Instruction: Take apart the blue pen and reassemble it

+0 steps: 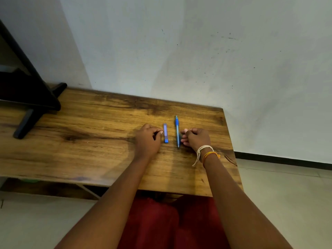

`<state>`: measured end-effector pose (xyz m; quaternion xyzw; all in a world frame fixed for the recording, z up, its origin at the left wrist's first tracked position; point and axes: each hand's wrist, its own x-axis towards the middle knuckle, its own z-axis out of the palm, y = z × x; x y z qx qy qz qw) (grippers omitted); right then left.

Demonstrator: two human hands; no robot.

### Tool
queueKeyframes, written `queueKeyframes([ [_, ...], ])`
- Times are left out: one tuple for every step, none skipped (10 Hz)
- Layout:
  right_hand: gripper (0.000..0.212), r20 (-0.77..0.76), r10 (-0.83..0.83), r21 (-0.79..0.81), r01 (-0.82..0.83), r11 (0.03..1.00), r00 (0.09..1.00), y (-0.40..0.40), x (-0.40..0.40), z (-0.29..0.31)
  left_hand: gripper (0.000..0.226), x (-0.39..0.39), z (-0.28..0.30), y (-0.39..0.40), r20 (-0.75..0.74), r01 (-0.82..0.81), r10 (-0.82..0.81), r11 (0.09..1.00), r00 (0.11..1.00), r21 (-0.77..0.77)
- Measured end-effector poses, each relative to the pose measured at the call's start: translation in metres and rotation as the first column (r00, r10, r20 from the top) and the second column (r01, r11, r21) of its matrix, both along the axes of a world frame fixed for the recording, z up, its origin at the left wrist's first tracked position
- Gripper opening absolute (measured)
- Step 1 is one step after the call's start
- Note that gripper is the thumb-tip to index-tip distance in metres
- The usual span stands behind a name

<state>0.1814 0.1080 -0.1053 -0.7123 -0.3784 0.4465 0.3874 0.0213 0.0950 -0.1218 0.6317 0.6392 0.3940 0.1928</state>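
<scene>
Blue pen (177,131) parts lie on your worktop (89,141), toward its 3 o'clock end: a long slim piece with a darker blue section and a pale tip pointing to 12 o'clock, its lower length thin and light blue, and just beside it at 9 o'clock a shorter, flat-looking blue barrel piece (165,133) lying parallel, apart from the long one. Your left hand (147,140) rests knuckles-up on the wood, its grip curled with the fingertips pressed together right at the short piece's 9 o'clock edge; whether they touch it you cannot tell. Your right hand (195,138) sits at 3 o'clock of the long piece, fingers curled in and touching its lower shaft, thumb and forefinger close together against it. Pale and orange thread bands (206,153) circle that wrist. The worktop is glossy wood-grain board with dark knots and streaks, square-cornered, set against a scuffed pale wall (215,60). At 9 o'clock a black stand (32,105) with flat feet rests on the wood.
</scene>
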Motion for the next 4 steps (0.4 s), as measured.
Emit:
queueKeyframes([
  [0.020, 0.037, -0.005, -0.002, 0.005, 1.000, 0.999, 0.002, 0.000, 0.000, 0.025, 0.002, -0.002, 0.002, -0.050, 0.030, -0.030, 1.000, 0.998, 0.004],
  [0.021, 0.024, -0.012, -0.041, 0.013, 0.999, 1.000, 0.006, 0.001, 0.003, 0.032, 0.001, 0.000, 0.004, -0.080, 0.045, -0.047, 0.999, 0.996, -0.028],
  [0.025, 0.080, 0.038, -0.133, -0.027, 0.991, 0.996, 0.010, -0.003, 0.021, 0.040, 0.000, 0.016, 0.003, -0.169, 0.105, -0.120, 0.990, 0.978, -0.091],
  [0.029, 0.403, 0.146, -0.101, -0.114, 0.988, 0.904, 0.019, -0.005, 0.058, 0.057, -0.004, 0.059, 0.018, -0.450, 0.143, -0.186, 0.981, 0.874, -0.128],
])
